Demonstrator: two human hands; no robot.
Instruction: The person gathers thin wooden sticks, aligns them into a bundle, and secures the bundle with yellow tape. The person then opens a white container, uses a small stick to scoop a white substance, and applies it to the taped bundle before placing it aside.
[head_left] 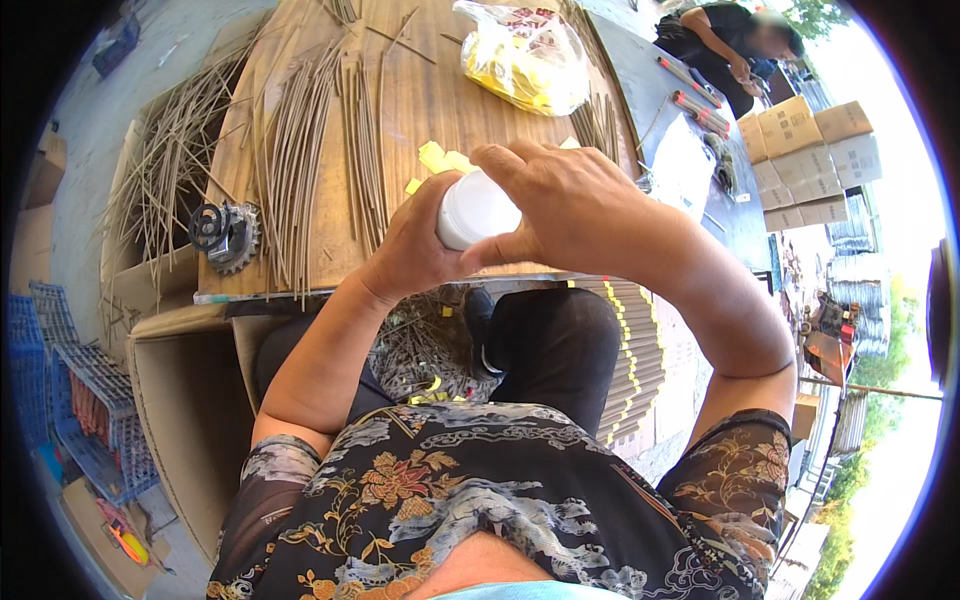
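A round white plastic jar point(482, 211) is between my two hands, just over the near edge of the wooden table. My left hand point(418, 238) wraps round its left side. From the right, my right hand point(560, 200) curves over it, fingers on the far side and thumb on the near side. Whether the pale top is a lid or an open mouth I cannot tell. Small yellow strips point(440, 158) lie just beyond my left hand. Long thin brown sticks point(300, 160) are spread in bunches over the left part of the table.
A clear bag of yellow pieces point(525, 65) stands farther back. A black coil beside a toothed metal part point(238, 250) sits at the left corner. Cardboard boxes point(190, 400) flank my left side; bundles with yellow bands point(630, 350) stand below the table. Another person point(720, 40) works at far right.
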